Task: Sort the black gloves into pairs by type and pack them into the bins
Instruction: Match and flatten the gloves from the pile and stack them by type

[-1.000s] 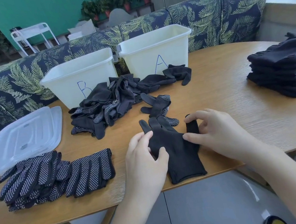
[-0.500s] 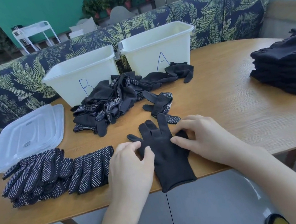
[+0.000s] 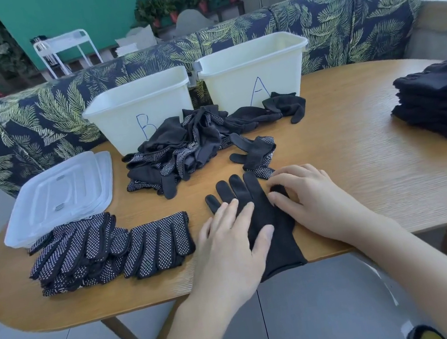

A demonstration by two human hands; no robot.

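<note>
bin interiors (image 3: 250, 50) hidden, plain glove stack (image 3: 446, 101) cut off right

I see matt black knit cloth in the plain glove (image 3: 268, 220). Left of it, the dotted gloves (image 3: 158, 245) carry raised white grip dots. The table (image 3: 364, 176) is grained wood; the bins (image 3: 254, 73) smooth cream plastic, the lids (image 3: 56, 195) translucent plastic.

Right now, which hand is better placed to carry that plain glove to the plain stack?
Probably the right hand: it rests on the glove on the side nearer the plain stack. The left hand lies farther away.
</note>
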